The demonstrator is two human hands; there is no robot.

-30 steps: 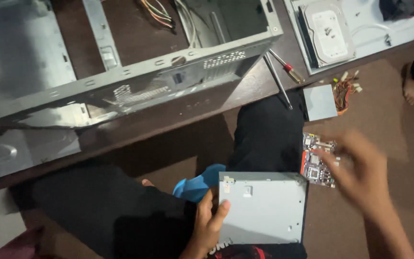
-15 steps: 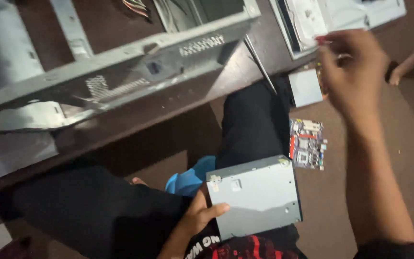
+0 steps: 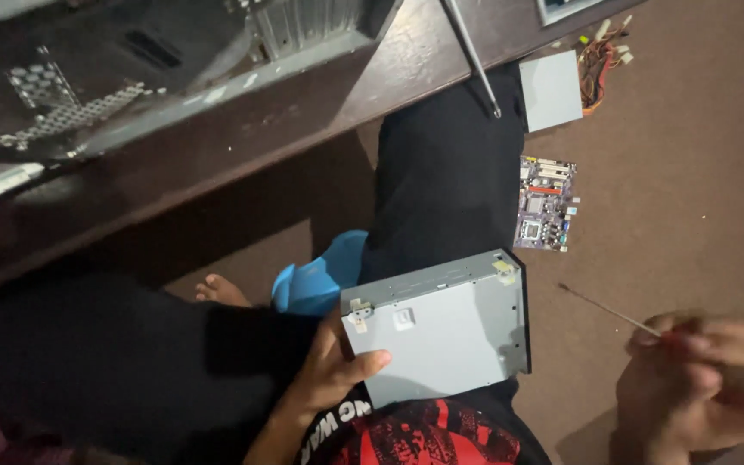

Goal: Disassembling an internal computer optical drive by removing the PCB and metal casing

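Gripping the grey drive [image 3: 441, 331] on the lap, left hand [image 3: 329, 375] at its edge; right hand [image 3: 703, 379] clasps a thin screwdriver [image 3: 609, 310] beside it.

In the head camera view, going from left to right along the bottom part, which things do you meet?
Bare foot → blue object → left hand → grey optical drive → thin screwdriver shaft → right hand.

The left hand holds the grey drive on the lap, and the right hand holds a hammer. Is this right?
Not quite. In the head view the left hand does hold the grey drive on the lap, but the right hand holds a thin screwdriver, not a hammer.
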